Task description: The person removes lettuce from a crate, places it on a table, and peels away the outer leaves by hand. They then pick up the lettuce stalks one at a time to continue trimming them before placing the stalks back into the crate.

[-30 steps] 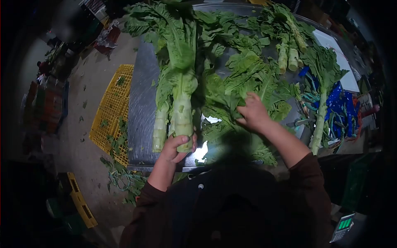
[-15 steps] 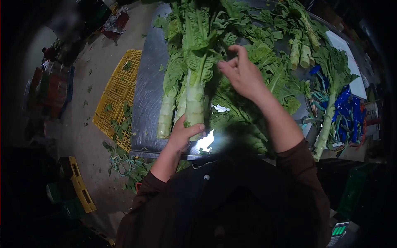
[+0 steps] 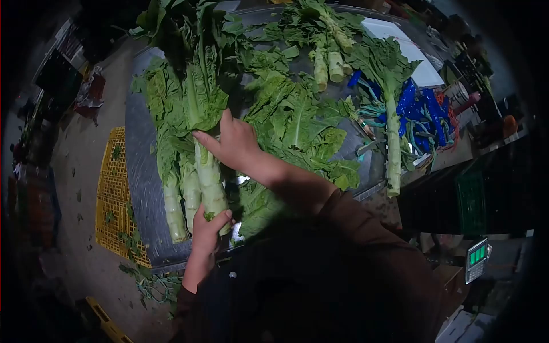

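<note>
My left hand [image 3: 207, 233] is wrapped around the thick, pale lower end of a celtuce stalk [image 3: 209, 180], its thumb across the front. The stalk tilts away from me, its leafy top [image 3: 200, 74] rising toward the far side of the table. Where the bare stem meets the foliage, my right hand [image 3: 235, 141] is closed on a celtuce leaf [image 3: 213, 110], thumb against the stalk; some fingers are hidden. Just left of the held stalk, another celtuce [image 3: 174, 208] with leaves lies on the metal table, and a further stem [image 3: 190, 186] shows between them.
Loose leaves [image 3: 294, 123] cover the middle of the metal table [image 3: 143, 188]. Trimmed celtuce stalks [image 3: 334, 66] lie at the back, and a single leafy one [image 3: 393, 143] at the right. Beside it are blue ties [image 3: 426, 114] and a knife [image 3: 369, 147]. A yellow crate [image 3: 111, 200] stands left.
My right hand has moved from beside the leaves onto the held celtuce, closing at the base of its foliage. My left hand keeps its hold. The view has shifted to the right.
</note>
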`<state>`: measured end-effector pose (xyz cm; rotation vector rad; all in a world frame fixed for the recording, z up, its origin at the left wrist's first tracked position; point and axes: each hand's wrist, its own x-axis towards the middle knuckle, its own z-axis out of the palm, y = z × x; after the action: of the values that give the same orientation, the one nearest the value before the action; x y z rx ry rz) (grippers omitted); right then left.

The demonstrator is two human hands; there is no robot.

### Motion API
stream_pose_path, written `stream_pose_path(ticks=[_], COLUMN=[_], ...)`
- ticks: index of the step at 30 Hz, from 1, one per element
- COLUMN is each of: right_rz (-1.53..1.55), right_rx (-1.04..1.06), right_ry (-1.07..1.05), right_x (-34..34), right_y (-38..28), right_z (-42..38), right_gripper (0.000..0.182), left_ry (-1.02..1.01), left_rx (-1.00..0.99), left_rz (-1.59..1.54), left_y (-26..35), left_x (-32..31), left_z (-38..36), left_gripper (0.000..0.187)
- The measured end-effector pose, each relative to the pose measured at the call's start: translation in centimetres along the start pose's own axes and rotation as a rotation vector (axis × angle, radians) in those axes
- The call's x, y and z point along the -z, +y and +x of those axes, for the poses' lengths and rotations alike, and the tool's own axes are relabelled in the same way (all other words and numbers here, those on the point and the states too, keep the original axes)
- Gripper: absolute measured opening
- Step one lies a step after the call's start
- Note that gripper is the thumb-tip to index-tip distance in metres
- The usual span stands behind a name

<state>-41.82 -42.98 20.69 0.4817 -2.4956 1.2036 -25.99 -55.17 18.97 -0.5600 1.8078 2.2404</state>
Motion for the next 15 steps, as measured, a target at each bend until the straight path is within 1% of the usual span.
stream_pose_path(ticks=[1,2,4,5,6,7,8,9,10,12,13,14,15], right_rz=[0.062,0.061,0.081,0.084,0.100,0.127,0.154,0.206,0.267,0.070,0.058,0.033,-0.166], right_rx=[0.052,0.049,0.273,0.275,0.476,0.677,0.778,0.881,0.993,0.869,0.525,0.176,0.089], right_ry=[0.062,0.063,0.243,0.243,0.235,0.219,0.087,-0.009,-0.105,-0.228,-0.201,-0.176,-0.147], right_x=[-0.1,-0.3,-0.5,-0.3,0.0,0.6,1.4,1.7,1.9,2.5,2.2,2.1,2.8], right_y=[0.3,0.7,1.0,0.9,0.9,0.3,-0.9,-1.7,-2.1,-0.5,1.3,3.1,4.5], right_z=[-0.1,-0.3,-0.3,-0.4,-0.6,-1.0,-2.1,-3.5,-4.5,-5.3,-5.3,-4.8,-3.3], right_gripper=[0.064,0.064,0.046,0.046,0.040,0.036,0.030,0.033,0.035,0.036,0.043,0.050,0.062], left_ry=[-0.020,-0.022,-0.054,-0.052,-0.079,-0.094,-0.152,-0.198,-0.170,-0.112,-0.126,-0.083,-0.047], left_rx=[0.063,0.066,0.117,0.116,0.129,0.143,0.111,0.077,0.035,0.010,0.039,0.038,0.041], left_rz=[-0.055,-0.054,-0.175,-0.175,-0.208,-0.245,-0.295,-0.342,-0.457,-0.368,-0.309,-0.256,-0.204], left_y=[0.0,-0.1,-0.2,-0.2,-0.4,-0.7,-0.8,-1.4,-2.9,0.3,-0.2,0.1,0.2], left_x=[-0.1,-0.1,-0.2,-0.1,0.1,0.4,0.7,1.3,2.3,1.3,2.1,2.6,2.8], left_z=[-0.1,-0.1,-0.2,0.0,0.3,0.5,1.1,1.6,1.8,1.5,1.9,1.7,1.5], left_gripper=[0.034,0.034,0.033,0.033,0.032,0.031,0.029,0.028,0.027,0.028,0.031,0.032,0.034])
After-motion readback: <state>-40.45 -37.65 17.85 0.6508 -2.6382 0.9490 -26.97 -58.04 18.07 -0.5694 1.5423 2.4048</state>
